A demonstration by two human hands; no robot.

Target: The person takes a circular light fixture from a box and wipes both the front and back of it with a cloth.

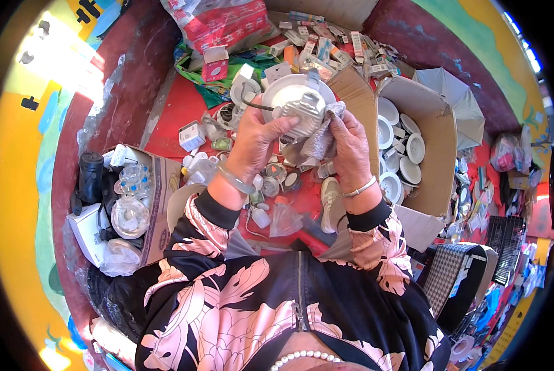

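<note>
A: Hands 1st, pls. L one?
B: L hand (252,139) gripping a round lamp (303,111), thumb across its ribbed metal back; other fingers mostly hidden, can't tell how they sit.
A: R?
B: R hand (351,145) closed on a bunched grey cloth (322,136), held against the lamp's 4 o'c side.
A: Where's the lamp exactly, & which way's it pointing?
B: Raised b/w both hands. Clock centred on it, 12 = away from wearer. Ribbed back faces the wearer, white disc (286,89) beyond it. Ribbed part's long axis leans approx. 7 to 1. Dark cable (255,105) exits at 9, curls up twd 10.
A: OK, nearby stuff?
B: Pale shoe (331,204) btwn 5 & 6, on red sheeting (181,105). Patterned carton (159,201) at 8, packed full. Bigger open carton (434,179) btwn 3 & 4, white round fittings (415,148) inside.
A: Far end?
B: Pink box (215,63) at 10, heaped small boxes (357,46) at 1, red-&-white bag (218,25) btwn 10 & 11.
</note>
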